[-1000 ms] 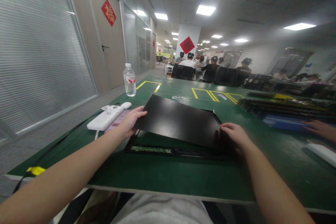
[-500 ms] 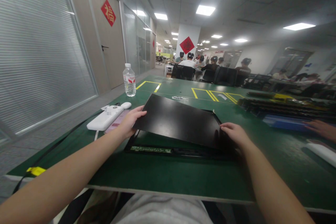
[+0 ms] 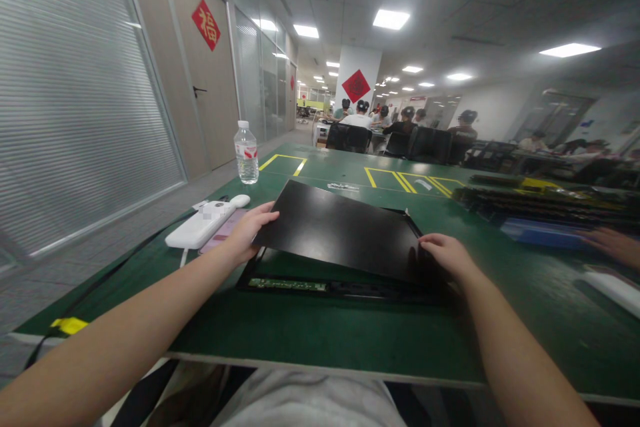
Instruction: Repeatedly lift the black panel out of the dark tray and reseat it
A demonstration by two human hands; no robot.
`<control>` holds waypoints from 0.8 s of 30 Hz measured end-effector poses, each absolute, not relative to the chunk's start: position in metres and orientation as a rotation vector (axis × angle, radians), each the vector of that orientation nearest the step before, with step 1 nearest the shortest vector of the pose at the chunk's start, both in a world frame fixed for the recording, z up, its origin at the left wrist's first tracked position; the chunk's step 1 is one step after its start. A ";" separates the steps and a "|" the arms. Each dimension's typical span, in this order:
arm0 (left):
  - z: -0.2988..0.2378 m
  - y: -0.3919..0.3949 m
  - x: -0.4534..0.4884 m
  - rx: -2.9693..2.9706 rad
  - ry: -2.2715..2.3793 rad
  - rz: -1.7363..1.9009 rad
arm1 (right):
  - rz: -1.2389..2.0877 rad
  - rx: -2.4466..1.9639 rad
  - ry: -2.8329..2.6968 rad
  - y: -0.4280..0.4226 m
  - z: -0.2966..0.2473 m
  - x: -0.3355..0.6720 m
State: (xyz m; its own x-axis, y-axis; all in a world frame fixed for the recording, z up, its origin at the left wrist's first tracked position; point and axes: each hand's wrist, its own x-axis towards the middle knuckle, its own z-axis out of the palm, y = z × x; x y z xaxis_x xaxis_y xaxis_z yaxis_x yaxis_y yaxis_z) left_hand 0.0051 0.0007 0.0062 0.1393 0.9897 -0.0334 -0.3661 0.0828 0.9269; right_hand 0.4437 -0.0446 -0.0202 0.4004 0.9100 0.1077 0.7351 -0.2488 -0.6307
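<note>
A flat black panel [image 3: 340,223], which looks like a display screen, is tilted above the table with its left side raised. My left hand [image 3: 253,230] grips its left edge, thumb on top and the other fingers mostly hidden beneath. At the right edge my right hand [image 3: 445,253] pinches the panel, its lower fingers out of sight. Under the panel lies a thin black frame [image 3: 360,290] with a green circuit board strip [image 3: 287,284] along its near side. The panel covers most of the frame's inside.
On the green table [image 3: 310,333] stand a water bottle [image 3: 247,157], a white power bank [image 3: 203,223] and a phone [image 3: 223,233] to the left. At right are stacked black frames [image 3: 525,203], a blue tray [image 3: 543,232] and another person's hand [image 3: 613,243].
The panel and both my hands stay in nearly the same position. The other person's hand at the right edge has shifted slightly.
</note>
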 end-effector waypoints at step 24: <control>0.003 0.003 0.008 0.976 0.968 1.194 | 0.371 -2.031 -1.424 -0.041 -0.024 0.449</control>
